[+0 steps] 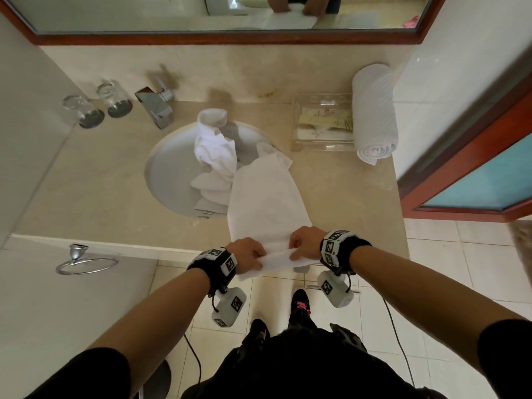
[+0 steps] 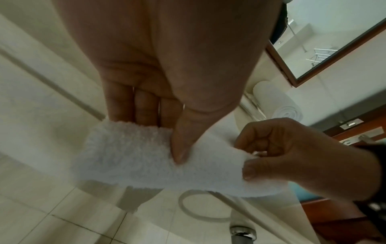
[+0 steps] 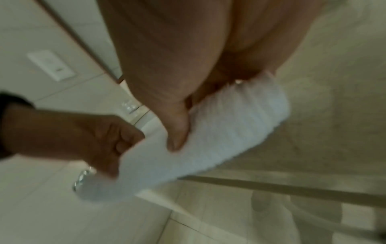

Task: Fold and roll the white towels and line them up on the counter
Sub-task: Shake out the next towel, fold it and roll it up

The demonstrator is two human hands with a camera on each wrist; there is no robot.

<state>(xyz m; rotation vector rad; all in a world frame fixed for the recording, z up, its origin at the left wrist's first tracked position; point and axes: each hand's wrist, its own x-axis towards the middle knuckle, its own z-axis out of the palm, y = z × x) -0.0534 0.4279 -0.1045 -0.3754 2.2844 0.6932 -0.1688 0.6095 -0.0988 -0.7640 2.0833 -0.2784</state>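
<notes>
A folded white towel (image 1: 267, 200) lies lengthwise on the beige counter (image 1: 98, 180), its near end hanging over the front edge. My left hand (image 1: 249, 254) and right hand (image 1: 305, 243) both pinch that near end, which is turned over into a first small roll (image 2: 146, 163). The left thumb (image 2: 183, 145) presses on top of the roll, and the right hand (image 3: 177, 125) grips its other side (image 3: 229, 128). One finished rolled towel (image 1: 374, 113) lies at the counter's right end. Several crumpled white towels (image 1: 214, 151) are heaped in the sink (image 1: 169, 174).
A clear acrylic tray (image 1: 322, 122) with sachets sits beside the rolled towel. Two glasses (image 1: 98, 106) and a chrome tap (image 1: 157, 106) stand at the back left. A mirror (image 1: 224, 12) runs along the wall, a door (image 1: 472, 174) is at right, and a towel ring (image 1: 83, 262) hangs below the counter.
</notes>
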